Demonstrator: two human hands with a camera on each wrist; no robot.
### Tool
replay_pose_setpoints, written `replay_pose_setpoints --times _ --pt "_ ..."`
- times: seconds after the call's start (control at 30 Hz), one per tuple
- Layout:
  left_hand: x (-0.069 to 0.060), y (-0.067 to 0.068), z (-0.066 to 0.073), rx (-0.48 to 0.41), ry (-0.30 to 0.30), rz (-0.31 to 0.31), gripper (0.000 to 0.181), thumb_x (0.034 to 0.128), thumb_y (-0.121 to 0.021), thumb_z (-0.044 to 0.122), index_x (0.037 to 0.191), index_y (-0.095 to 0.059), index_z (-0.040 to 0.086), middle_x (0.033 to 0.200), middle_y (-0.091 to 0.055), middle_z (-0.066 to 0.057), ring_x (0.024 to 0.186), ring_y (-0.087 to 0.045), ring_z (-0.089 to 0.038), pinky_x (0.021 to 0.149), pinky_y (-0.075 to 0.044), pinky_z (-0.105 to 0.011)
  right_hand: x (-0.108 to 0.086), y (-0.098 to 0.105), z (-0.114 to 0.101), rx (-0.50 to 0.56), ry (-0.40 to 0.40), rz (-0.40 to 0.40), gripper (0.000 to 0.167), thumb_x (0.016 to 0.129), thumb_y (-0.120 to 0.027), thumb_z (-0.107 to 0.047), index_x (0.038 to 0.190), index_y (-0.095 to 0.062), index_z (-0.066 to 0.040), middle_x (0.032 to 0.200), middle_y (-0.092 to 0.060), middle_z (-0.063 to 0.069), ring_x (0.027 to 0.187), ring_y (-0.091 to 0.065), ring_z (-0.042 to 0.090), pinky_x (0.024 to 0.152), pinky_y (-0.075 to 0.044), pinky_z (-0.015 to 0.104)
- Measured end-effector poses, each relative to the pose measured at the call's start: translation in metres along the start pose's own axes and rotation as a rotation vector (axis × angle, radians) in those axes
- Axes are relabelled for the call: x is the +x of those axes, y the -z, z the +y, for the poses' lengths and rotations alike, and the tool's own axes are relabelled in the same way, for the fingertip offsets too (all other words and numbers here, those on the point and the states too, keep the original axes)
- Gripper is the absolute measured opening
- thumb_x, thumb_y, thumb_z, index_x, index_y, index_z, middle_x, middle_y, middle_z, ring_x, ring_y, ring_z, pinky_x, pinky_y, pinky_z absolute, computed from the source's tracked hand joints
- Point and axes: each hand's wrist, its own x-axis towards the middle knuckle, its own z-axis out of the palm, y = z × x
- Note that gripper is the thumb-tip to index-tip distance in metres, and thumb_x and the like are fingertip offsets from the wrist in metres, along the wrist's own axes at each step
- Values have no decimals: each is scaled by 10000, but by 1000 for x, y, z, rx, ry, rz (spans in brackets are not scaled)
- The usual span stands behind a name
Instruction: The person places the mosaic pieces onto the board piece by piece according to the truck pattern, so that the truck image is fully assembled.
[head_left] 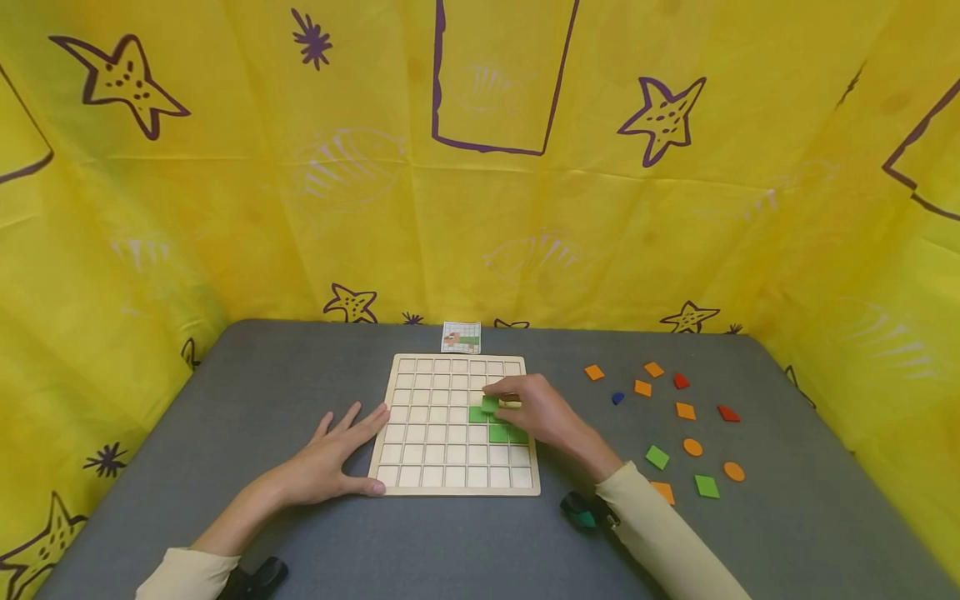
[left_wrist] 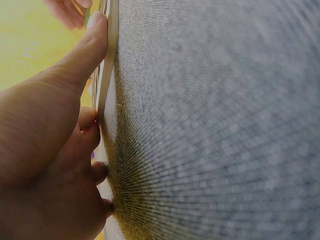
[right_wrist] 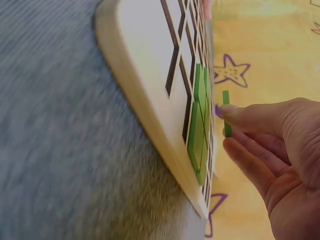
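Note:
A wooden grid board (head_left: 431,454) lies on the grey table, with several green square tiles (head_left: 498,433) seated in cells at its right side. My right hand (head_left: 543,408) pinches another green square tile (head_left: 490,404) between thumb and fingers; in the right wrist view that tile (right_wrist: 227,117) is held edge-on, apart from the board. On the board's left edge rest the thumb and fingertips of my left hand (head_left: 322,462), its fingers spread. The left wrist view shows the left thumb (left_wrist: 92,42) against the board's rim (left_wrist: 107,65).
A small pattern card (head_left: 461,337) lies behind the board. Loose tiles are scattered to the right: orange squares (head_left: 685,411), orange circles (head_left: 733,472), green pieces (head_left: 707,486), red pieces (head_left: 728,413) and a small blue piece (head_left: 618,398). A yellow curtain (head_left: 480,208) surrounds the table.

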Motion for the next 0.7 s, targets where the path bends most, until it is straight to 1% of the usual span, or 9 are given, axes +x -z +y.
replay_pose_setpoints --times 0.07,0.3,0.4,0.5,0.7 --pt "0 0 0 0 -1 1 1079 730 -750 603 1556 -271 101 1610 -232 -105 1461 -53 -480 1089 63 -690 3 -2 -2 6 4 -7 335 818 -757 26 1149 -718 -1 1129 -717 98 1011 -693 235 879 -550 342" --pt "1 -1 -1 2 7 -2 1081 730 -748 608 1558 -267 108 1612 -229 -99 1463 -54 -474 1092 66 -686 12 -9 -9 22 -17 -35 331 828 -752 16 1155 -718 -9 1140 -714 89 1031 -688 226 895 -542 336" --pt "1 -1 -1 1 10 -3 1083 730 -745 613 1559 -266 109 1613 -228 -97 1464 -52 -473 1093 69 -683 15 -13 -13 29 -14 -41 328 833 -750 6 1159 -717 -10 1139 -715 84 1026 -689 218 896 -541 335" --pt "1 -1 -1 -3 -1 -6 1082 735 -741 614 1560 -258 105 1614 -223 -97 1464 -47 -472 1095 72 -680 17 -15 -17 29 -11 -57 323 842 -748 -9 1164 -715 -15 1141 -714 80 1022 -687 213 889 -542 329" --pt "0 -1 0 -10 -8 3 1078 735 -747 604 1556 -269 96 1613 -227 -102 1463 -55 -475 1093 71 -681 21 -22 -23 26 16 -75 316 841 -749 -8 1156 -717 -13 1136 -714 93 1020 -686 215 874 -545 313"
